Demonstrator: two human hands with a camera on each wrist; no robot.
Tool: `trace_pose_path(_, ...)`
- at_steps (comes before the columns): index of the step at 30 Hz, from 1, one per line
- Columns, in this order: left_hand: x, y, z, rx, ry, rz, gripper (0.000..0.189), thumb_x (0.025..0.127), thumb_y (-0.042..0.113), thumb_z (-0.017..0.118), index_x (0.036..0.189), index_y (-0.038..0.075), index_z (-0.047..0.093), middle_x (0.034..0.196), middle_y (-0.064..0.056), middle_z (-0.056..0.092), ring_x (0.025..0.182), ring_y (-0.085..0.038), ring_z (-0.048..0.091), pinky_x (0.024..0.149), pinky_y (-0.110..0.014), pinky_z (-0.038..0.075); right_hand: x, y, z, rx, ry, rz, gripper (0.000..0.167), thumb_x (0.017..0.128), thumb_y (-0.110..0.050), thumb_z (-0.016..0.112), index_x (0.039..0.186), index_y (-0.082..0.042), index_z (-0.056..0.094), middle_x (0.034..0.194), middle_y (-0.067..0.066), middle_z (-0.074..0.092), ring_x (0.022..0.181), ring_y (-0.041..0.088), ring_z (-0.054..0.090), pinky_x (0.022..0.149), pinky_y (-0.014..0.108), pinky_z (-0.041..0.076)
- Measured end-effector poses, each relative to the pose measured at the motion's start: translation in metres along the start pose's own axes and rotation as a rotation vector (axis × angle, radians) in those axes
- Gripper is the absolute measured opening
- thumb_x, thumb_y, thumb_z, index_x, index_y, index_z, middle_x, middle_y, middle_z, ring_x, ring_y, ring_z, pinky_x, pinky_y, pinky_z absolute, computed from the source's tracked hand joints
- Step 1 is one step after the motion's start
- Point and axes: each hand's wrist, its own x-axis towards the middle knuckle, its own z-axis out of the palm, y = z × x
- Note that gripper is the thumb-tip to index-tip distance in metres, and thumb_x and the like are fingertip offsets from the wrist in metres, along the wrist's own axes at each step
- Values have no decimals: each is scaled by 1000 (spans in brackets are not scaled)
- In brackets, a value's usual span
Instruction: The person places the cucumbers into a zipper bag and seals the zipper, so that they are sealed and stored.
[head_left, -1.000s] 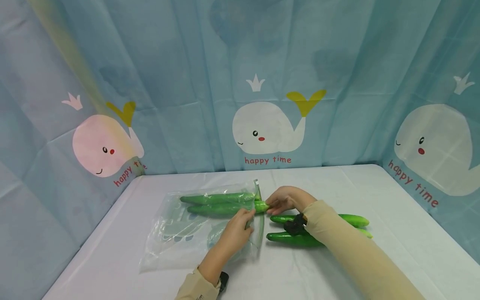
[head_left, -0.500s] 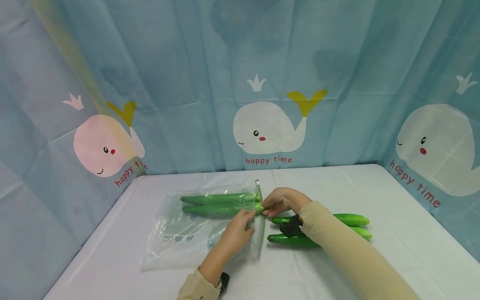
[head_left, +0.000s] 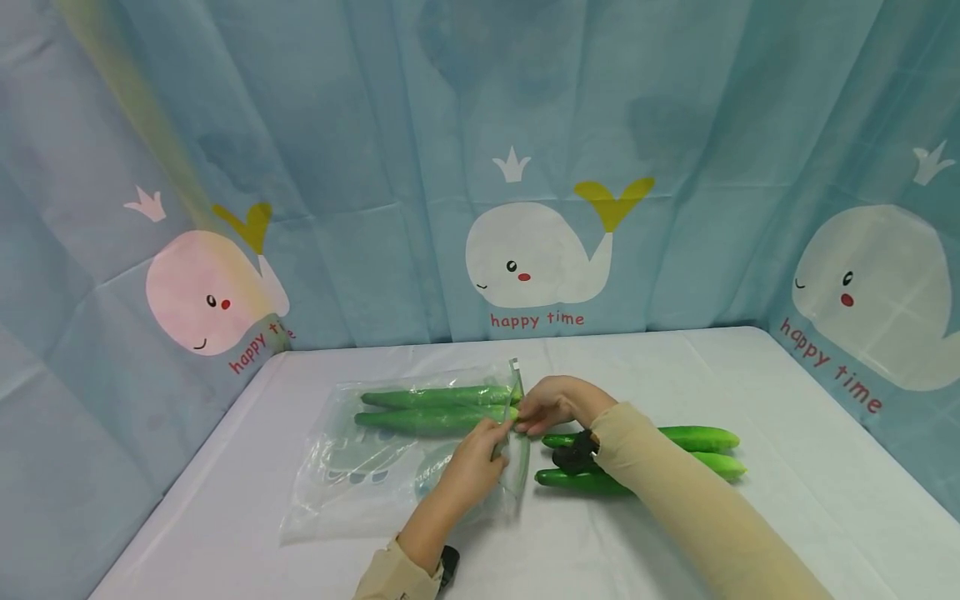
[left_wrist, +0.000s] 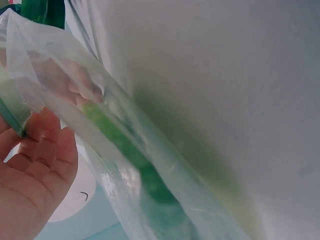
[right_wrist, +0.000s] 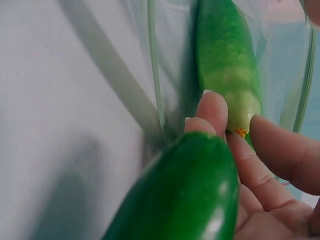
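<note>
A clear zip bag [head_left: 390,500] lies flat on the table with two cucumbers inside, side by side. My left hand [head_left: 474,462] pinches the bag's near lip at its mouth; in the left wrist view the left hand [left_wrist: 37,170] has the green zip edge between thumb and fingers. At the mouth, my right hand [head_left: 557,406] holds the pale end of the nearer cucumber [head_left: 427,419]. In the right wrist view, thumb and fingers sit around that cucumber's tip [right_wrist: 232,95]. The farther cucumber [head_left: 435,397] lies behind it.
Three more cucumbers lie right of the bag, partly hidden under my right forearm; the nearest cucumber [head_left: 573,481] and the farthest cucumber [head_left: 701,437] show clearly. A white cloth covers the table [head_left: 600,550]. A blue whale-print curtain [head_left: 375,250] hangs behind.
The nearer cucumber has slid left, deeper into the bag, with my right hand following it to the mouth. My left hand has stayed on the bag's lip.
</note>
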Motion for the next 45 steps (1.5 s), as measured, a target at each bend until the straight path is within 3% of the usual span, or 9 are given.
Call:
trace_pose_path(8,0,0,1,15,13,26,52,84,-8,66,134,-8,52,105,-6,54,87,-19,52,74,-36,48,1,-2,5,-1,-13,-15,45,95,9,51,139,15,40,100,23,67,76,20,67,71,29,57)
trace_pose_path(15,-1,1,2,3,13,31,52,84,-9,65,135,-8,52,108,-7,55,89,-19,52,75,-36,48,2,-2,7,-30,-40,-43,48,95,10,49,141,16,35,106,23,64,77,20,64,72,30,57)
trace_pose_path(20,-1,0,3,-4,9,29,53,84,-9,65,135,-8,51,108,-8,55,90,-21,53,76,-36,48,-6,-4,2,-52,-39,-49,47,95,8,54,139,14,41,109,21,66,82,20,67,74,31,57)
trace_pose_path(27,-1,-1,3,-4,8,1,51,85,-9,65,134,-8,52,115,-11,57,104,-29,57,85,-44,50,-32,-9,-23,-126,34,-109,42,92,2,62,132,11,53,113,21,67,95,25,68,79,38,56)
trace_pose_path(33,-1,0,2,-7,7,-27,51,86,-8,65,135,-7,52,118,-13,57,109,-32,57,88,-46,50,-59,-6,-49,-225,4,-184,46,96,-12,61,137,7,50,125,17,63,109,29,63,90,46,51)
trace_pose_path(45,-2,0,1,-24,-5,-32,51,87,-8,64,136,-6,51,121,-15,56,115,-36,54,92,-48,48,-99,35,-107,-458,-58,-428,48,98,-26,58,138,1,52,137,14,55,129,36,46,98,57,41)
